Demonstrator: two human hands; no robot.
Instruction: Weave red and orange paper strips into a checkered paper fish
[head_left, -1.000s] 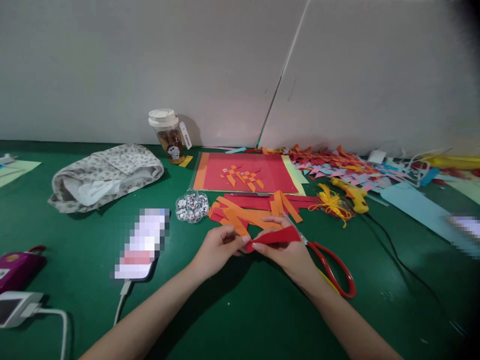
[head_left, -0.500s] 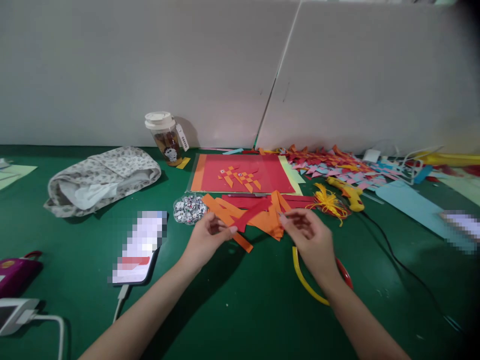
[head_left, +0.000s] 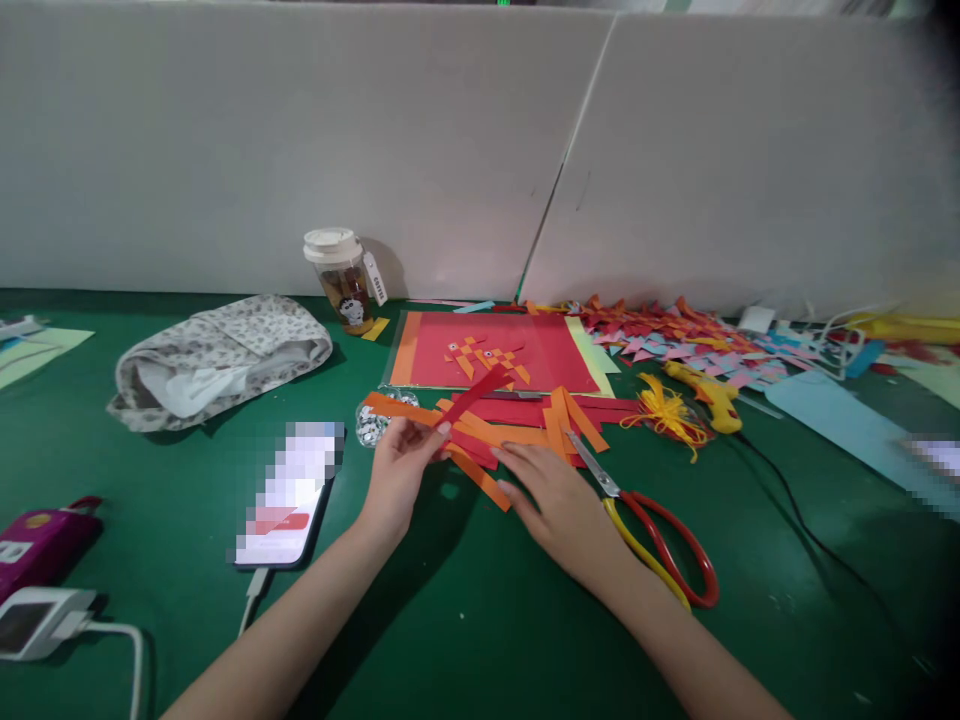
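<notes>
Over the green counter (head_left: 465, 650), the left hand (head_left: 401, 470) has its grip pinched on a red strip (head_left: 478, 393), slanting up and away, crossed with orange paper (head_left: 481, 480) that juts out on both sides of the fingers. The right hand (head_left: 559, 505) sits just beside it, thumb parted from the fingers and grip loose, the thumb by the orange paper's near end; whether they touch, I can't tell. Behind the hands lies a heap of loose strips (head_left: 517, 435), with the scissors (head_left: 664, 545) to its right, blades reaching its edge. Farther back, two woven fish (head_left: 466, 355) rest on a red sheet (head_left: 555, 345).
</notes>
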